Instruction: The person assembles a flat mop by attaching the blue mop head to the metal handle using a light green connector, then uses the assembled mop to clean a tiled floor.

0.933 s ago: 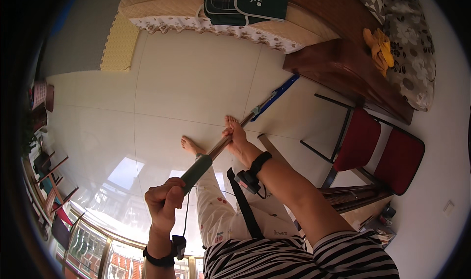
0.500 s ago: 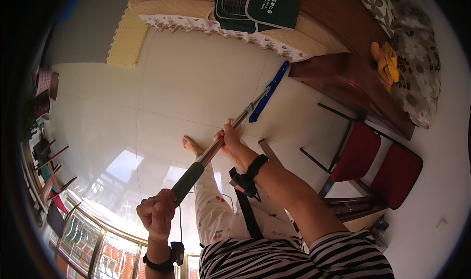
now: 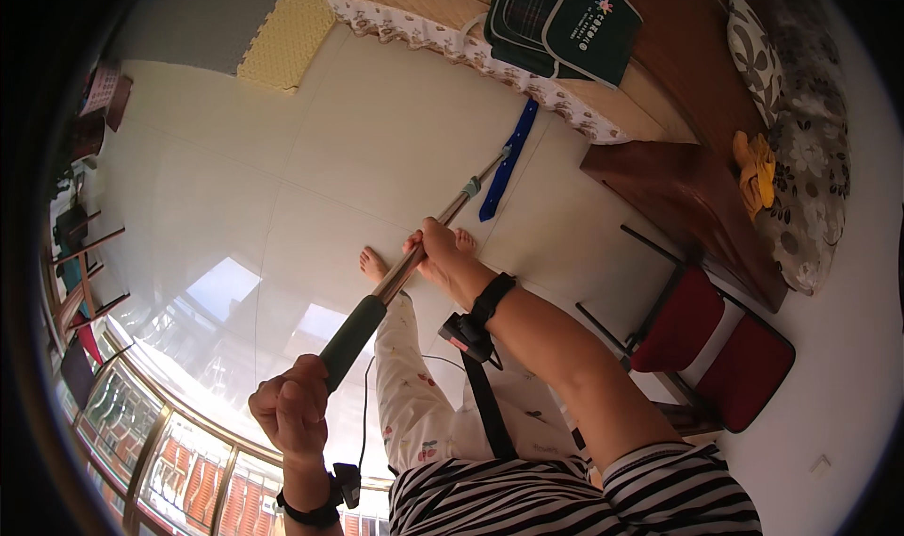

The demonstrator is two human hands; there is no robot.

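A flat mop (image 3: 400, 272) slants from the lower left up to the floor ahead of me. Its long blue head (image 3: 509, 162) lies on the pale tiles beside the sofa's skirt. My left hand (image 3: 290, 404) is closed round the end of the dark green grip (image 3: 355, 338). Farther along, my right hand (image 3: 435, 250) wraps round the metal pole, below the light green collar. A black strap with a small device sits on each wrist. My bare feet show on the floor close to the pole.
A wooden sofa (image 3: 683, 197) with a quilted beige cover and a green bag (image 3: 591, 27) stands ahead to the right. A red folding chair (image 3: 744, 371) is at my right. Yellow foam matting (image 3: 285, 41) lies at far left, chairs (image 3: 89, 263) at the left edge.
The mop head has shifted slightly left along the sofa side, and both hands have moved a little left with the pole. My view has turned; the sofa and bag appear farther right.
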